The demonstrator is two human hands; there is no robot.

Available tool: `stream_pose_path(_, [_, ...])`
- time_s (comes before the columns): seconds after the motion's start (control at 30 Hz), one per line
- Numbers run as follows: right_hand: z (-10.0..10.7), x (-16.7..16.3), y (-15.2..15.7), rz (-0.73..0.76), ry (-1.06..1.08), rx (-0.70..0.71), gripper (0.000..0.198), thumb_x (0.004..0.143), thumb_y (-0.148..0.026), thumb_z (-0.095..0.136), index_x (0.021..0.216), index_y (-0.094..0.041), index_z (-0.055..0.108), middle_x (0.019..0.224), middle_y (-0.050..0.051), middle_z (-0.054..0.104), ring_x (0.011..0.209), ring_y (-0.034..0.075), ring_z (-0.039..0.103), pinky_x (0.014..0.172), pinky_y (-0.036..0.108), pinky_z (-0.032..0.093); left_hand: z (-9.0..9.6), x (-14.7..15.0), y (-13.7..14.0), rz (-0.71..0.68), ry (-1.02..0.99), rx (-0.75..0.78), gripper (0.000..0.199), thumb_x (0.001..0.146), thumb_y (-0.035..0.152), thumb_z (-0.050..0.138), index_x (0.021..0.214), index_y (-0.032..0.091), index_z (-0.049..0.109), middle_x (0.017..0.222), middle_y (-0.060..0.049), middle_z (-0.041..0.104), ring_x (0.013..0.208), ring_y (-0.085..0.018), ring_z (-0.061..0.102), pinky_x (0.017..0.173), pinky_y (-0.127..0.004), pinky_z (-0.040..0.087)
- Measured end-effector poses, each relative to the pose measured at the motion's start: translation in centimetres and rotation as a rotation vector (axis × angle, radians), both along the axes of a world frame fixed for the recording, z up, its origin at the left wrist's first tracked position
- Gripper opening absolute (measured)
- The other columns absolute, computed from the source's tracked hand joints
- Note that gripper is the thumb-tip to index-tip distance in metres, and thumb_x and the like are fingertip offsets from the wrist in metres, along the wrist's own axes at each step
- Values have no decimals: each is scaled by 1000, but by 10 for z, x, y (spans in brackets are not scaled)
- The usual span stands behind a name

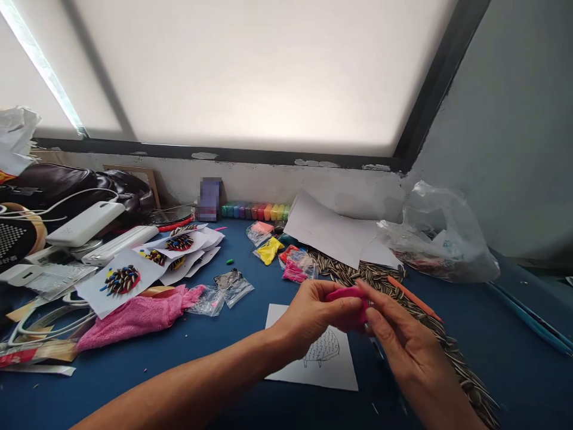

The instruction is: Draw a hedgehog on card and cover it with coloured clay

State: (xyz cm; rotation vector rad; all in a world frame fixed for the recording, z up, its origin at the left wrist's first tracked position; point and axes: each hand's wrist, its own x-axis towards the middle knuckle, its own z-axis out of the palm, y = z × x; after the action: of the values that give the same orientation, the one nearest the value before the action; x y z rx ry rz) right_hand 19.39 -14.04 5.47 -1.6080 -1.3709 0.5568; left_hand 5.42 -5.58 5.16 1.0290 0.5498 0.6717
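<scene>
My left hand (316,310) and my right hand (409,346) meet over the table, both with fingers closed on a piece of deep pink modelling clay (347,294). The clay looks flattened, and fingers cover much of it. Below them lies a white sheet (335,377) with a pen drawing (325,346) of a rounded, scale-covered body on short legs; my left hand hides its upper part. Striped sunflower seeds (452,352) spread in a long pile behind and beside my right hand. An orange stick-like tool (414,298) rests on the seeds.
Small bags of clay, one yellow (268,251) and one pink (298,267), lie beyond my hands. To the left are seed-covered paper pictures (120,280), a pink cloth (138,316) and white power banks (85,224). A plastic bag (443,239) stands at right; a phone (209,200) leans against the wall.
</scene>
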Motion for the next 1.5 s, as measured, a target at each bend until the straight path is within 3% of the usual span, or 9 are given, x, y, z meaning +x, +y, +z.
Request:
stream_pose_path(0.13, [5,6,2,-76,15,-40,44,88,-59,52,105,-22,67,97,7,74,71,19,69,67,29,58,2,-1,0,16,25,1,47,64,49,82,85,8,69,74,-6,67,64,-15,63,66,-27,45])
stream_pose_path(0.23, [10,6,2,10,-31,-92,40,87,-60,53,85,-23,67,76,3,71,67,18,66,61,27,54,2,-1,0,17,34,-3,47,63,49,82,83,9,67,70,-4,65,60,-15,63,62,-26,46])
stream_pose_path(0.4, [14,0,2,70,20,-95,37,86,-59,54,80,-24,66,67,0,67,61,17,63,57,27,52,0,-1,-1,-6,10,8,45,66,47,82,84,8,68,68,-4,64,62,-13,63,61,-24,46])
stream_pose_path(0.53, [15,-1,2,93,-18,-115,36,88,-57,52,79,-25,66,63,-1,63,57,17,59,54,27,50,-1,-2,0,-53,14,11,52,66,50,80,96,9,68,72,-4,66,59,-13,62,58,-26,46])
stream_pose_path(0.8, [12,0,1,89,0,-136,37,88,-58,50,84,-25,66,70,0,68,62,18,60,57,29,51,-2,-2,2,-58,33,0,50,68,53,79,89,10,64,71,-4,65,54,-13,62,56,-26,46])
stream_pose_path(0.93, [12,4,3,44,29,-115,37,85,-59,55,79,-24,64,61,-1,60,56,16,56,53,27,49,-1,-1,4,-37,-24,-27,56,61,39,86,102,9,63,80,-5,67,60,-13,63,61,-28,49])
stream_pose_path(1.07, [11,10,6,-17,39,-134,40,84,-62,55,81,-23,65,63,0,60,59,17,59,57,29,51,-2,0,6,15,-36,-45,58,52,24,90,100,6,62,80,-6,68,64,-13,63,65,-28,50])
stream_pose_path(1.33, [12,11,8,84,133,-208,39,79,-61,62,71,-23,64,60,-1,57,52,14,51,51,27,45,-2,-2,6,-36,-41,-17,53,57,33,88,96,7,63,81,-7,67,62,-13,62,65,-29,49])
stream_pose_path(1.5, [12,13,7,108,139,-254,42,82,-64,57,77,-23,63,64,0,59,56,15,54,56,28,48,-4,-3,10,-12,-14,13,51,60,42,86,89,6,66,77,-6,65,62,-12,59,64,-28,47])
